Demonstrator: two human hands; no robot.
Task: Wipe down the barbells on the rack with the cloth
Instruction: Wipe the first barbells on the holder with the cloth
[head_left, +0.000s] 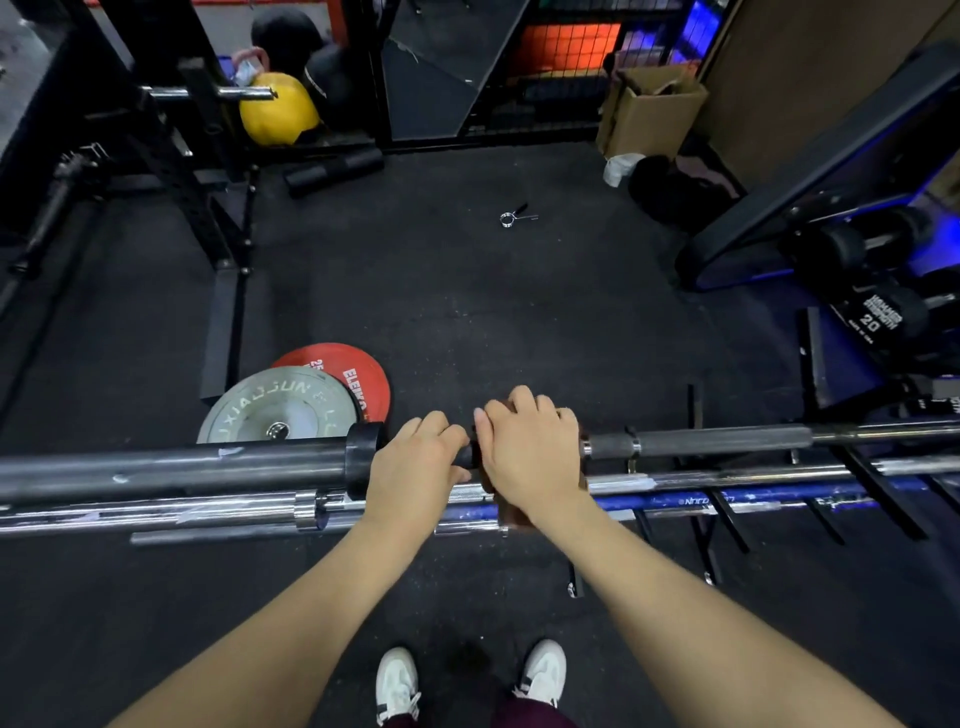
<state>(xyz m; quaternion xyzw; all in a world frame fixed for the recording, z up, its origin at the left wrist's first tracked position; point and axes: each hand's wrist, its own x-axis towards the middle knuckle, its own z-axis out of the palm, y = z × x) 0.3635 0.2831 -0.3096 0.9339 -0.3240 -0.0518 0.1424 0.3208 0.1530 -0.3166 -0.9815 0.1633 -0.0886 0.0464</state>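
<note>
Dim gym light, blue glow right, wide-angle edge bending

The cloth (511, 512) under the right hand (530, 447) was reddish brown. The top barbell (727, 440) was dull dark grey with a knurled, finely textured shaft, and its collar (363, 452) was black. Below it lay a bright chrome barbell (727, 475) and a blue barbell (675, 501) with pale scuffs and small white lettering. The rack (701, 525) was black. On the dark speckled floor (467, 312) lay a grey plate (280, 405) with raised lettering and a red plate (358, 374) with white lettering. The ball (278, 109) further back was yellow, the box (649, 114) brown, and the shoes (397, 683) white.
</note>
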